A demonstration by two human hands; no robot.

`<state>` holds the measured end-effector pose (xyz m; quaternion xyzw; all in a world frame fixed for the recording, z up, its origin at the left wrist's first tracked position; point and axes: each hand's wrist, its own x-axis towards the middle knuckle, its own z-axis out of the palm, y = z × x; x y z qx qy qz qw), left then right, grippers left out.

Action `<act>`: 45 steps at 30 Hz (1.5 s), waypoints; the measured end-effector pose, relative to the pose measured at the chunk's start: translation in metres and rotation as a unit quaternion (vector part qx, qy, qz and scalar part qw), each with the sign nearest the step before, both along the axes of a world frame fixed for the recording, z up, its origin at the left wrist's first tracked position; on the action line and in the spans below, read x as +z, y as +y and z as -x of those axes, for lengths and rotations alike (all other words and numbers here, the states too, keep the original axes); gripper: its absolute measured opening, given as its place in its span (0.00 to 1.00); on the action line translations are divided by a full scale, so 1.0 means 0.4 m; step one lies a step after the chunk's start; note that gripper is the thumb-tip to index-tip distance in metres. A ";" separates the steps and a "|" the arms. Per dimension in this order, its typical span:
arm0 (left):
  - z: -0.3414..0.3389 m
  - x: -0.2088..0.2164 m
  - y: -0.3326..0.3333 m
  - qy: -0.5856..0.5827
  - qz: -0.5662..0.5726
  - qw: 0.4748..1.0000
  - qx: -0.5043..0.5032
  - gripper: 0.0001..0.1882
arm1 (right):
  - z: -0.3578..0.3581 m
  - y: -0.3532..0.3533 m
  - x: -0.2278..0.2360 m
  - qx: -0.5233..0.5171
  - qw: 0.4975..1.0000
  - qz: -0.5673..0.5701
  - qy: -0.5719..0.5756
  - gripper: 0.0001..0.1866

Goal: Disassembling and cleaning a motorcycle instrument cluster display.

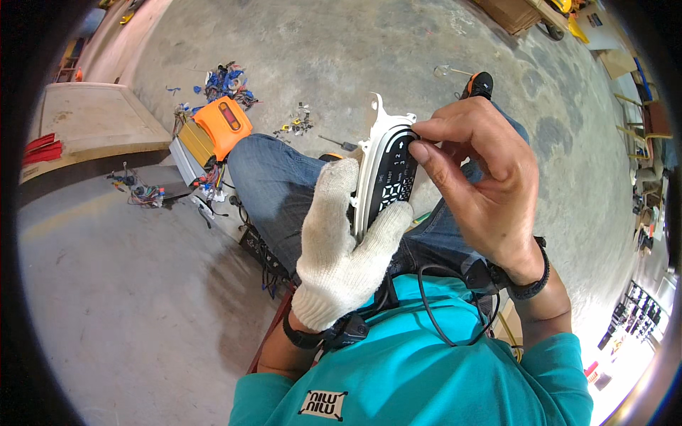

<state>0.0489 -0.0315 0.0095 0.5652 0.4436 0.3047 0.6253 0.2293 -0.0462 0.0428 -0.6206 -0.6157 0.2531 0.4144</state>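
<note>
A vehicle instrument display (387,177), with an oval black face and a white plastic frame with mounting tabs, is tilted upright above my lap. My left hand (348,234), in a white knitted glove, is closed around its lower part, fingers along the left side and thumb over the front. At the display's upper right edge, the thumb and index finger of my bare right hand (486,167) pinch the rim of the dark face. Whether they grip a thin film there cannot be made out. The back of the display is hidden.
Left of my knee, an orange plastic housing (224,128) leans by gold and silver metal cases (195,145). Wire scraps (227,84), small parts (297,122) and a screwdriver (337,143) lie on the concrete floor. A wooden board (85,121) stands far left; cables (142,188) lie below it.
</note>
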 end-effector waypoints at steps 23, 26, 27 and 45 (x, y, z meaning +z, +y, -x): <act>0.001 0.002 -0.003 0.023 -0.043 0.999 -0.020 0.27 | -0.023 0.014 -0.012 0.072 0.988 -0.101 -0.097 0.11; -0.002 0.024 -0.006 0.028 0.009 1.000 -0.010 0.25 | -0.020 0.010 -0.015 0.070 0.985 -0.111 -0.116 0.11; -0.001 0.026 -0.002 0.028 0.010 0.999 -0.009 0.25 | -0.018 0.009 -0.017 0.068 0.984 -0.117 -0.118 0.11; 0.004 0.000 -0.008 0.051 -0.083 0.995 -0.014 0.24 | -0.006 0.011 -0.019 0.053 0.992 -0.085 -0.081 0.14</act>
